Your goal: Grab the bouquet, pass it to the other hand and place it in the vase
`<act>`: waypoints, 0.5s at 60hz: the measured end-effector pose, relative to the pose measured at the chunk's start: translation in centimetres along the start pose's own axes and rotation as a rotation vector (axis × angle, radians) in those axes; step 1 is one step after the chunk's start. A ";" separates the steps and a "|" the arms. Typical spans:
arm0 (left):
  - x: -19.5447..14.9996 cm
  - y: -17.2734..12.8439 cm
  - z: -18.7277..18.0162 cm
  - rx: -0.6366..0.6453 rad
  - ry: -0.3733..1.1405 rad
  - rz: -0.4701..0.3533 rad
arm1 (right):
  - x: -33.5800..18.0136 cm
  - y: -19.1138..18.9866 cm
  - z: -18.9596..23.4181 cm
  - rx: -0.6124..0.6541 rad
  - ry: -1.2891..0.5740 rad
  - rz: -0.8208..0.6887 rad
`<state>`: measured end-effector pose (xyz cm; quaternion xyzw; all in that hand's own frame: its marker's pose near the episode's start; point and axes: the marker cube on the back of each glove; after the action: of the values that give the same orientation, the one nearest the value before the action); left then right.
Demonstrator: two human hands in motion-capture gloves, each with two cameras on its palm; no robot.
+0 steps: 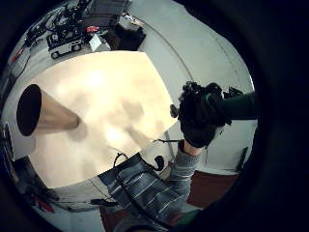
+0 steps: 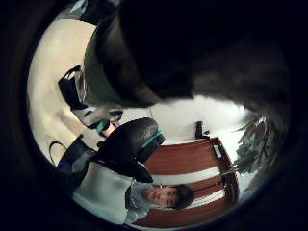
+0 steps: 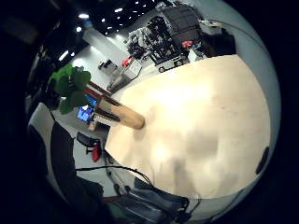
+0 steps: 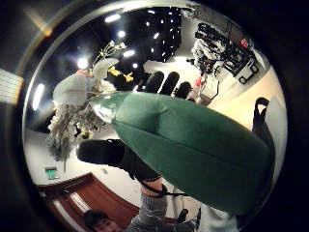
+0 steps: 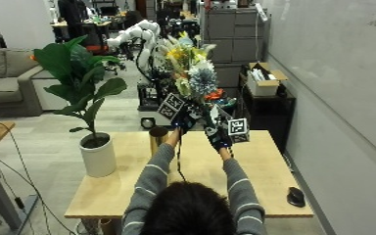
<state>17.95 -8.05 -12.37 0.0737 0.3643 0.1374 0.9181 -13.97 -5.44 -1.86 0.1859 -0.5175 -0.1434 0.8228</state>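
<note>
Vase (image 5: 157,140) (gold) holds nothing; right hand (image 5: 218,136) grips bouquet (image 5: 191,73).

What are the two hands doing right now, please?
Left hand: holds the bouquet above the table.
Right hand: grips the bouquet's green wrap lower down.

— What finishes do you read from your end?

— I see a pale wood worktop (image 5: 266,171), smooth and matt. The vase (image 5: 157,138) looks like brushed metal with a dull gold sheen.

— And the bouquet (image 5: 191,73)?

— I make out a smooth, slightly glossy green wrap (image 4: 193,145), like paper or film. The potted plant's pot (image 5: 99,156) looks like matt white ceramic.
</note>
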 end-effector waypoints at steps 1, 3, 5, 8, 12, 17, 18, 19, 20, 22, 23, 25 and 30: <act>0.0 0.2 0.0 -0.003 0.011 -0.006 | -0.1 0.1 0.1 -0.004 0.001 -0.001; 0.0 0.6 0.0 -0.027 0.044 -0.021 | -0.1 0.0 0.4 -0.004 0.008 -0.015; -0.3 0.6 -0.1 -0.015 0.046 -0.020 | 0.0 -0.1 0.7 -0.002 0.010 -0.025; -0.3 0.9 -0.1 -0.052 0.112 -0.018 | -0.2 0.1 1.1 -0.011 0.004 -0.016; -0.2 1.2 -0.1 -0.071 0.189 -0.013 | 0.3 -0.2 1.7 -0.020 0.018 -0.023; -1.1 0.5 -0.4 -0.002 0.168 -0.028 | 0.5 -0.1 2.3 -0.042 0.023 -0.029; -1.1 0.5 -0.4 -0.002 0.173 -0.033 | 0.5 -0.1 2.4 -0.043 0.023 -0.029; -1.1 0.6 -0.5 -0.011 0.183 -0.041 | 0.4 0.0 2.5 -0.045 0.022 -0.028; -1.1 0.7 -0.5 -0.022 0.196 -0.048 | 0.3 0.0 2.5 -0.046 0.022 -0.027; -1.0 0.9 -0.6 -0.036 0.213 -0.048 | 0.1 0.2 2.7 -0.049 0.023 -0.028; -1.1 1.0 -0.7 -0.031 0.212 -0.038 | 0.1 0.2 2.7 -0.049 0.027 -0.030; -1.1 0.9 -0.7 -0.015 0.208 -0.018 | 0.1 0.3 2.8 -0.048 0.036 -0.038; -1.0 1.1 -0.9 -0.008 0.257 -0.021 | -1.0 1.0 3.0 -0.041 0.044 -0.028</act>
<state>16.41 -7.27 -12.09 0.0479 0.4794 0.1374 0.8655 -17.10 -4.58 -1.05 0.1796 -0.4935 -0.1614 0.8355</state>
